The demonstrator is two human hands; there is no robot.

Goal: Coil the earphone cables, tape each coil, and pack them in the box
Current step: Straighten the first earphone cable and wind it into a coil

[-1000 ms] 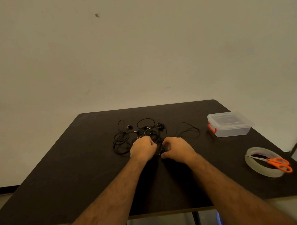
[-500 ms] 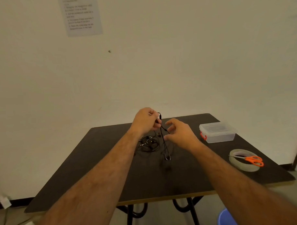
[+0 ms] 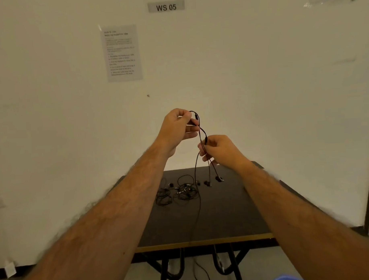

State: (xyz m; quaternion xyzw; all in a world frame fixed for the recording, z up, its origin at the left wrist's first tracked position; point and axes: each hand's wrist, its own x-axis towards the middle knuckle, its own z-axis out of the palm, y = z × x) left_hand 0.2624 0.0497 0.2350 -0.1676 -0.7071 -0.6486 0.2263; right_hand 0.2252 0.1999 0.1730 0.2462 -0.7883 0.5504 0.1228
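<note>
1. I see one black earphone cable [image 3: 201, 137] lifted well above the table, held up between both hands in front of the wall.
2. My left hand [image 3: 178, 127] pinches the cable's top bend between thumb and forefinger; the other fingers curl loosely below.
3. My right hand [image 3: 220, 150], lower and just beside the left, is closed around the hanging strands. Its fingertips are turned away, so I cannot tell how many strands it grips.
4. Below the right hand the strands fall apart: two earbuds [image 3: 218, 179] dangle just over the tabletop, and one thin strand runs down past the front edge of the table; its end is lost in the dim floor area.
5. The remaining earphones [image 3: 178, 192] lie in a tangled heap on the dark table [image 3: 224, 218]; I cannot count separate sets in it.
6. My right forearm covers the table's right side, so whatever lies there is hidden.
7. On the wall hang a printed instruction sheet [image 3: 122, 53], its text too blurred to read, and a sign [image 3: 166, 6] reading "WS 05".
8. A blue object [image 3: 288, 279] is cut off at the bottom edge.
</note>
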